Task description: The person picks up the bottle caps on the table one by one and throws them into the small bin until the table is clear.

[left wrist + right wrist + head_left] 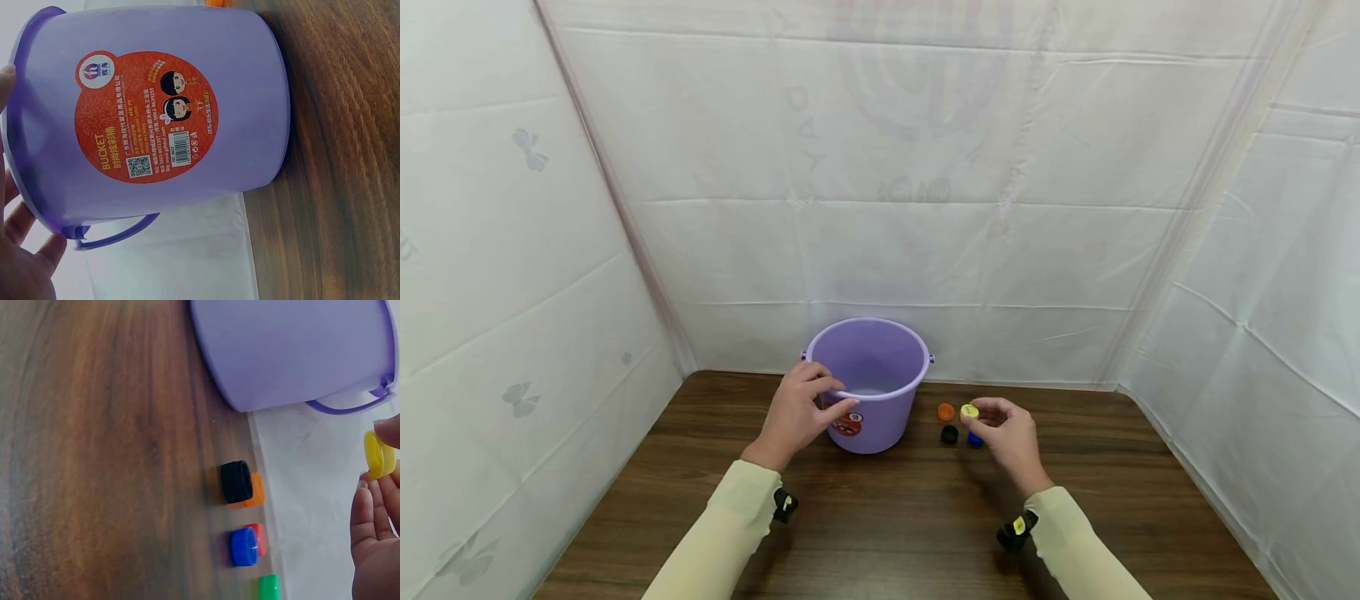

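Note:
A purple bucket (pixel 880 421) with a red label (pixel 147 119) stands upright on the table. My left hand (pixel 793 412) holds the near left part of its rim. To the right of the bucket, my right hand (pixel 1009 433) pinches a yellow bottle cap (pixel 378 454) between thumb and fingers, raised above the table. Below it sit an orange cap (pixel 946 412), a black cap (pixel 950 434) and a blue cap (pixel 975 439). The right wrist view also reveals a red cap (pixel 259 537) behind the blue one and a green cap (pixel 269 587); my right hand hides both in the head view.
The dark wooden table (pixel 880 517) ends against a white sheet wall (pixel 880 250) close behind the bucket. More sheeting rises on both sides. The bucket's handle (pixel 122 234) hangs down at its far side. Each wrist wears a small black camera (pixel 786 505).

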`<state>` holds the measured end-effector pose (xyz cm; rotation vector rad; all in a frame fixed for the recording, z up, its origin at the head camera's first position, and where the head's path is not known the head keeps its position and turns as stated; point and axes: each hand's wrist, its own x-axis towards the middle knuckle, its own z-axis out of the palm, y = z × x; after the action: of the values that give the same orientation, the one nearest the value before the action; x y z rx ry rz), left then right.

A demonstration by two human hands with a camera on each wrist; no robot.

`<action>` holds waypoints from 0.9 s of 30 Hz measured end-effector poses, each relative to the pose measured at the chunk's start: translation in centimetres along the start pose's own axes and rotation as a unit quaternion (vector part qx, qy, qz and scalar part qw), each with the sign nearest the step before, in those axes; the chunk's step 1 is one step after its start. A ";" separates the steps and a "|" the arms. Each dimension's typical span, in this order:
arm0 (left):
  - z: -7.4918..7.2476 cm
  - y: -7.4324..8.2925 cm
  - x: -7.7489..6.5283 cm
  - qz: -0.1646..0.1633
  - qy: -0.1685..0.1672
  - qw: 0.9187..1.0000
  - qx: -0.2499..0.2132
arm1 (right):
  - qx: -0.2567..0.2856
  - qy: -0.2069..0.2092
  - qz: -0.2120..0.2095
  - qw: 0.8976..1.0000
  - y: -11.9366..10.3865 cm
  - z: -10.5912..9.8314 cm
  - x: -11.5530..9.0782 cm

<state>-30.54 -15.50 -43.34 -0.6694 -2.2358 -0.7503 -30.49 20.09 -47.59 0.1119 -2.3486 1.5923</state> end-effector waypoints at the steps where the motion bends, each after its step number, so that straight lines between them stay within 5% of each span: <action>1: 0.0 0.0 0.0 0.000 -0.001 1.000 0.000 | 0.001 0.001 0.001 1.000 -0.1 0.0 0.0; 27: 0.2 0.2 0.1 0.002 -0.002 1.000 0.002 | 0.048 -0.026 0.005 0.998 -3.0 -0.3 -0.3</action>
<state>-30.56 -15.19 -43.29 -0.6729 -2.2376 -0.7445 -29.44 19.21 -44.87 0.1642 -2.3137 1.7282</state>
